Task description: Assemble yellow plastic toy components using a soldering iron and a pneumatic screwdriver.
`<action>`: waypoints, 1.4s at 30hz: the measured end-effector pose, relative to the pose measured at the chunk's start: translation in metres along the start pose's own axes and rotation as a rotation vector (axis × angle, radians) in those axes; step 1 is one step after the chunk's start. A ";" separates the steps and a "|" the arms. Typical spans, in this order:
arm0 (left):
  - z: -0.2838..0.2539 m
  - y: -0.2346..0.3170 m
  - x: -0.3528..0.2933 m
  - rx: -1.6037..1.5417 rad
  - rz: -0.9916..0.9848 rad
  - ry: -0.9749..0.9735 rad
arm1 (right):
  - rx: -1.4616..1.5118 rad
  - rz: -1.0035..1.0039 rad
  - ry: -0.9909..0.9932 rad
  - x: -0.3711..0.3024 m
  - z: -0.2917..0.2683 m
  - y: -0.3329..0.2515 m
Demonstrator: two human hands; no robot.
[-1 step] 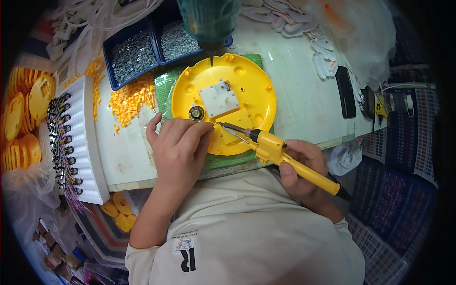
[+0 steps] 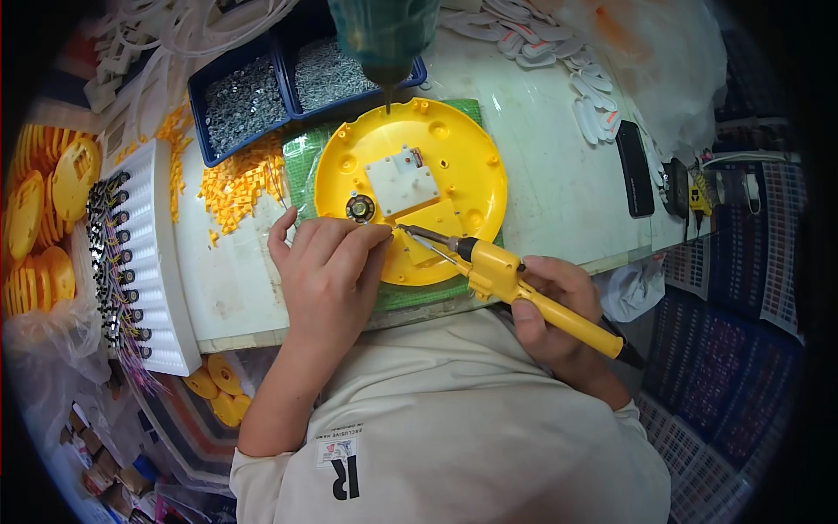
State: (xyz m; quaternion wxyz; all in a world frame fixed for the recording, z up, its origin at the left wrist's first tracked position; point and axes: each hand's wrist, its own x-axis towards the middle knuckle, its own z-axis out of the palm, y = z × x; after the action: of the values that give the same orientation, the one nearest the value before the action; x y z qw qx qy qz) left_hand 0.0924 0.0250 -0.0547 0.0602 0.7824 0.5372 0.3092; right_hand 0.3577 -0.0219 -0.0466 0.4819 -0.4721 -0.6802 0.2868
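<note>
Yellow soldering iron [image 2: 499, 272], barely shifted, stays clasped in right grip [image 2: 574, 290]; left grip [image 2: 327, 262] unclear.

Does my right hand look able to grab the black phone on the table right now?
Probably not straight away: the right hand is closed around the yellow soldering tool. The black phone does look uncovered, with bare tabletop between them, so the path itself seems free.

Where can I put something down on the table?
The table has a big bare patch between the yellow shell and black phone. A smaller one lies between the white tray and left hand. It's crowded near the blue bins.
</note>
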 end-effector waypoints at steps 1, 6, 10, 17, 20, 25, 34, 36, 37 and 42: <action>0.001 0.000 0.000 0.005 -0.002 0.003 | -0.001 0.001 0.000 0.000 0.000 0.000; 0.001 0.002 0.002 0.020 0.001 -0.009 | -0.046 -0.023 -0.033 0.005 0.001 -0.003; 0.001 0.002 0.003 0.031 0.003 -0.015 | -0.028 -0.008 -0.030 0.003 0.001 -0.001; 0.001 0.003 0.003 0.043 -0.003 -0.021 | -0.014 -0.001 -0.016 -0.007 -0.007 0.003; 0.001 0.003 0.003 0.053 0.003 -0.017 | -0.037 -0.022 -0.080 -0.008 -0.010 0.004; 0.001 0.004 0.004 0.053 -0.003 -0.024 | -0.048 -0.043 -0.065 -0.006 -0.009 0.005; 0.001 0.003 0.005 0.059 0.005 -0.028 | 0.008 -0.053 0.090 -0.001 -0.014 0.009; 0.001 0.002 0.004 0.057 0.003 -0.028 | 0.015 -0.002 -0.043 -0.003 -0.020 0.004; 0.001 0.003 0.005 0.054 0.004 -0.028 | 0.014 -0.002 -0.042 -0.003 -0.020 0.004; -0.002 0.003 0.004 0.049 0.000 -0.047 | 0.028 0.013 -0.043 -0.003 -0.020 0.002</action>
State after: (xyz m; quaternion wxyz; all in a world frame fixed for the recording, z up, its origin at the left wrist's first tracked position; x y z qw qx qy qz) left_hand 0.0943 0.0266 -0.0501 0.0536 0.7908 0.5430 0.2775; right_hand 0.3774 -0.0252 -0.0424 0.4717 -0.4636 -0.6833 0.3095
